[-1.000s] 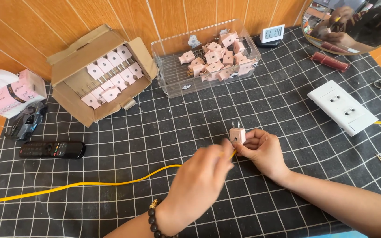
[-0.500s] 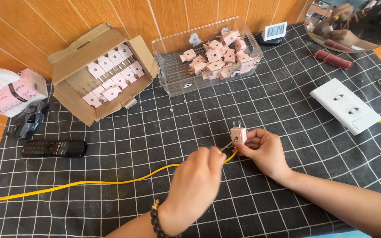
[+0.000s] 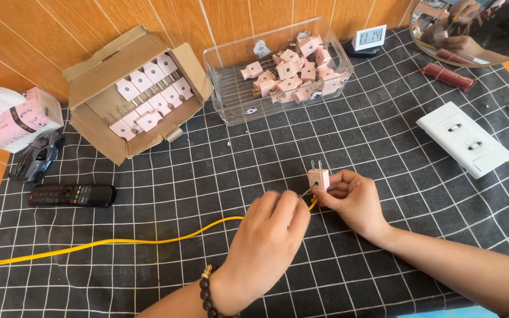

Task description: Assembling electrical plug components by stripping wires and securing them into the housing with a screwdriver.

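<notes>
- Right hand (image 3: 356,200) pinches a pink plug (image 3: 318,178), prongs pointing to 12 o'clock.
- Left hand (image 3: 266,240), at the plug's 7 o'clock, grips the yellow cable (image 3: 119,241) end against it.

Head view, steeply down, close

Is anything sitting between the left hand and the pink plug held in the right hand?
Nothing visible. The right hand holds the pink plug, prongs up. The left hand is right beside it, at the end of the yellow cable, with only bare checked cloth around them.
</notes>
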